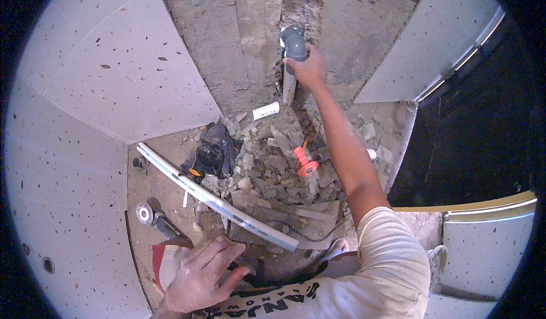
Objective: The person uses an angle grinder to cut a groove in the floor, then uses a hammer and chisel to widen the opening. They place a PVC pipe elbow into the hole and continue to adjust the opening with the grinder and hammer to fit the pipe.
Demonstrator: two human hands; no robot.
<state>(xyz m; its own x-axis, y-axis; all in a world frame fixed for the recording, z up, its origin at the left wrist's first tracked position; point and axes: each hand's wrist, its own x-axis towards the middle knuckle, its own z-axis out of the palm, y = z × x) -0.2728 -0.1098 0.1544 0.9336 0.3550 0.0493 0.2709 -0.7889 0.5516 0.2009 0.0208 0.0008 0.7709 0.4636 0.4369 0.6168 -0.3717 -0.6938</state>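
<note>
At the far end, my right hand [310, 68] is closed around a grey pipe elbow [294, 44], its fingers and thumb on the elbow's lower end. A pale pipe [289, 88] runs down from the elbow in a groove cut in the bare wall. Near the lower edge, my left hand [207, 273] is held before my body with slightly bent fingers and the thumb apart. It holds nothing that I can see. Something red and white [165, 262] lies beside this hand; its kind is unclear. Straight ahead of the left hand is a long white pipe [222, 199] with a blue stripe.
Broken rubble [267, 168] covers the middle floor. On it is a chisel [305, 161] with a red-orange guarded handle. A white pipe offcut [266, 110], a dark bag or cloth [213, 151] and an angle grinder [151, 213] lie around. Speckled panels [114, 80] line the walls.
</note>
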